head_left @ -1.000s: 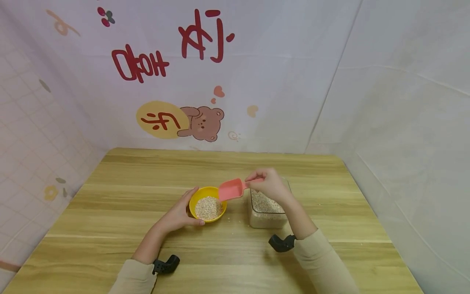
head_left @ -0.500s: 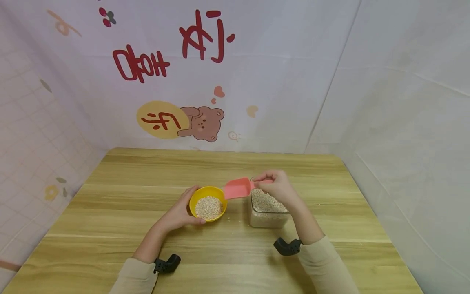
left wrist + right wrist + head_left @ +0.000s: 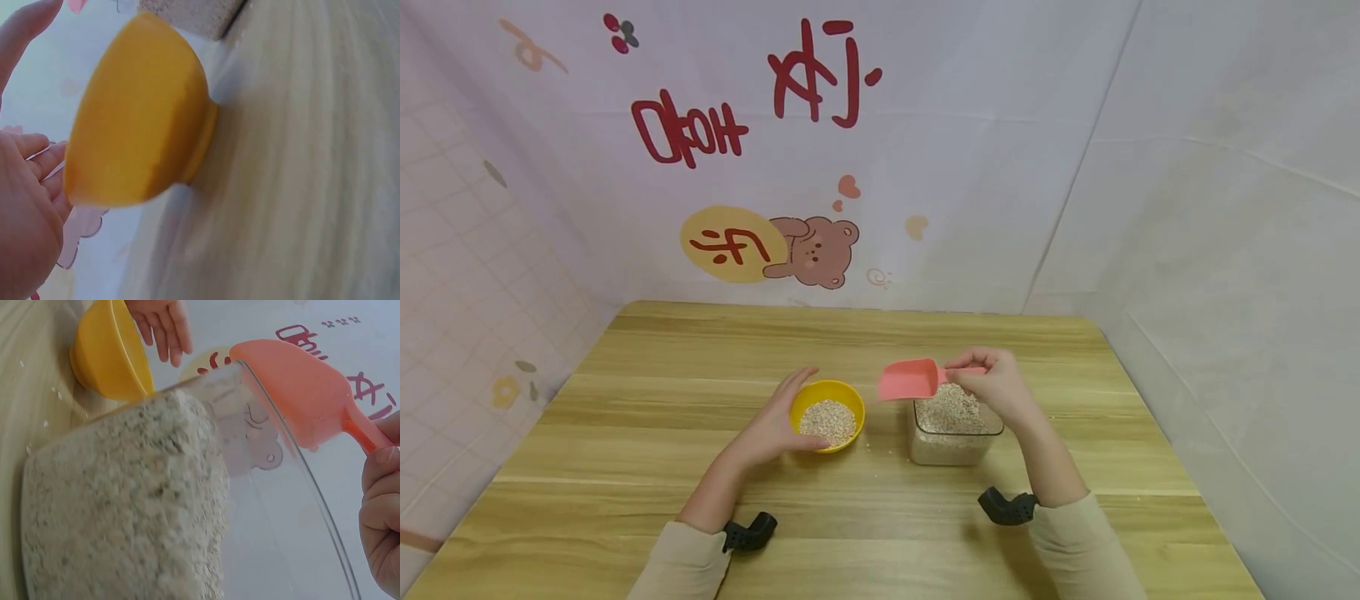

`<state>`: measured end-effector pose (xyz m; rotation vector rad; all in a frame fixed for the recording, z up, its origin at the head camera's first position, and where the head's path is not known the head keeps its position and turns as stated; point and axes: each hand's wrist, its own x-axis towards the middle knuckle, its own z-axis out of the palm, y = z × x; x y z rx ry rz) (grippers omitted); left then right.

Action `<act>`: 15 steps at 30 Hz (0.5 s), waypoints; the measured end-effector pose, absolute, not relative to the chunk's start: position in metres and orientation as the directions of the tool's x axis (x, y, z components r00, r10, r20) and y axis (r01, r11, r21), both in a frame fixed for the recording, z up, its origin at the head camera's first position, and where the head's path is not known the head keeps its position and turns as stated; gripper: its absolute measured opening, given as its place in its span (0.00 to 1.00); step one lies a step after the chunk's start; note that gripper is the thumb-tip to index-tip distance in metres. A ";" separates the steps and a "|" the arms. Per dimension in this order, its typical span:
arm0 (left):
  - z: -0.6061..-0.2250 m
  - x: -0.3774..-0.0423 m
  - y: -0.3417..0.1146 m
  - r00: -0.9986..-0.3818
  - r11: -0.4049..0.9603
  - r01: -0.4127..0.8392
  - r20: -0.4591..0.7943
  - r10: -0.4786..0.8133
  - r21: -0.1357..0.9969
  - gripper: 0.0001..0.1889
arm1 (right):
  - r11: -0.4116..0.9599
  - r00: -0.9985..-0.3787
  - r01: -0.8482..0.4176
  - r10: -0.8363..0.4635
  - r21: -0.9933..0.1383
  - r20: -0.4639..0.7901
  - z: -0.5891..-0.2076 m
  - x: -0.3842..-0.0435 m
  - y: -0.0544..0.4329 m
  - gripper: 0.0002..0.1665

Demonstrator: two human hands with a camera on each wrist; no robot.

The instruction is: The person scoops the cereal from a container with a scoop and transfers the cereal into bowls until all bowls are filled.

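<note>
My left hand [image 3: 769, 430] is spread beside a yellow bowl [image 3: 833, 390] that stands on the table and holds oats [image 3: 827, 421]. In the left wrist view the thumb [image 3: 25, 34] is raised off the bowl [image 3: 134, 112], while the fingertips lie by its rim; contact is hard to tell. With my right hand [image 3: 1000, 390] I pinch the handle of a pink scoop [image 3: 908, 380], whose pan looks bare. The scoop is held above the left edge of a clear square container [image 3: 951, 451] of oats [image 3: 951, 408].
A few stray flakes [image 3: 868, 446] lie on the wooden table [image 3: 850, 533] between bowl and container. Behind the table hangs a white printed backdrop [image 3: 970, 167], with a plain white sheet [image 3: 1240, 250] to the right.
My right hand has carried the scoop rightward from the bowl's rim to the container. The left hand has loosened from the bowl and its fingers have straightened.
</note>
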<state>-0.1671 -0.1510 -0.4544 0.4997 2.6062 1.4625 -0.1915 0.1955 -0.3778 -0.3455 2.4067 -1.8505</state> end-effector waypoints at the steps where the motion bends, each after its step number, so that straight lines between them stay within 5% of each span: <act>1: -0.453 -0.167 -0.150 -0.938 0.479 0.238 0.071 0.340 0.845 0.57 | 0.241 -0.972 -0.125 -0.226 -0.963 0.070 -0.377 -0.191 0.198 0.09; 15: -0.439 -0.174 -0.119 -0.907 0.433 0.323 0.146 0.394 0.842 0.57 | 0.239 -0.980 -0.136 -0.176 -0.961 0.095 -0.376 -0.185 0.229 0.10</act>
